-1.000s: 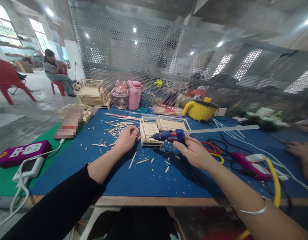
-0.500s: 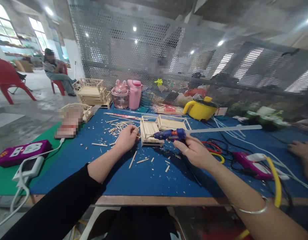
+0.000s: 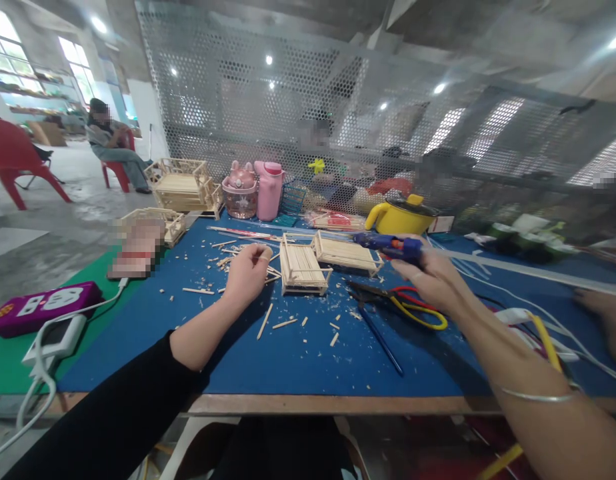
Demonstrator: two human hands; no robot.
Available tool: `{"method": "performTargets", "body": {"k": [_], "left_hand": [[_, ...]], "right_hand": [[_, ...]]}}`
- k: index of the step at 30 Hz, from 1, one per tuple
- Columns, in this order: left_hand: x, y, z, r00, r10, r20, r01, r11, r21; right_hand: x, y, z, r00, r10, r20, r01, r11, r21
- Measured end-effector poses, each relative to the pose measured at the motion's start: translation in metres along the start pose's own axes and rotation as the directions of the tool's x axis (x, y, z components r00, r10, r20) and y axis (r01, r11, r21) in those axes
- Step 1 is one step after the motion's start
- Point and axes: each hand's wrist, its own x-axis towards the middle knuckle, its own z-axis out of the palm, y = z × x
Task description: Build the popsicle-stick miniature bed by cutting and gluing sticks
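My right hand (image 3: 431,277) grips a blue hot glue gun (image 3: 395,247) with a long clear glue stick out of its back, above the mat on the right. My left hand (image 3: 251,270) is closed in a pinch beside the loose stick pile; whatever lies between its fingertips is too small to make out. Just right of it stands a small bed-shaped frame of wooden sticks (image 3: 304,267), touched by neither hand. A second stick frame (image 3: 348,252) sits right behind it. Red-and-yellow-handled pliers (image 3: 403,300) and a blue pen-like tool (image 3: 383,343) lie in front of the glue gun.
Short stick offcuts (image 3: 285,323) litter the blue mat (image 3: 298,373). At the back stand a pink bottle (image 3: 269,193) and a yellow pot (image 3: 405,220). More stick models (image 3: 183,183), a phone (image 3: 138,247) and a purple power strip (image 3: 48,307) are at left. Another person's hand (image 3: 603,307) shows at right.
My right hand has swung the glue gun right and away from the front stick frame, uncovering the pliers and the blue tool. My left hand has drawn slightly left, away from that frame.
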Motion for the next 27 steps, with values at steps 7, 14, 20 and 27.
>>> {"method": "performTargets", "body": {"k": [7, 14, 20, 27], "left_hand": [[-0.007, 0.006, -0.001, 0.988, 0.138, -0.063, -0.137, 0.990, 0.023], [-0.013, 0.010, -0.002, 0.952, 0.294, -0.080, -0.289, 0.955, 0.067], [-0.016, 0.013, -0.002, 0.951, 0.305, -0.059, -0.298, 0.950, 0.097], [-0.017, 0.016, -0.002, 0.958, 0.286, -0.038, -0.282, 0.955, 0.090]], "right_hand": [[0.039, 0.035, 0.013, 0.948, -0.043, 0.316, 0.187, 0.878, -0.441], [0.063, 0.042, 0.050, 0.952, -0.068, 0.300, 0.212, 0.851, -0.481], [0.069, 0.053, 0.044, 0.955, -0.008, 0.296, 0.187, 0.790, -0.584], [0.059, 0.062, 0.043, 0.936, -0.041, 0.350, 0.228, 0.826, -0.516]]}}
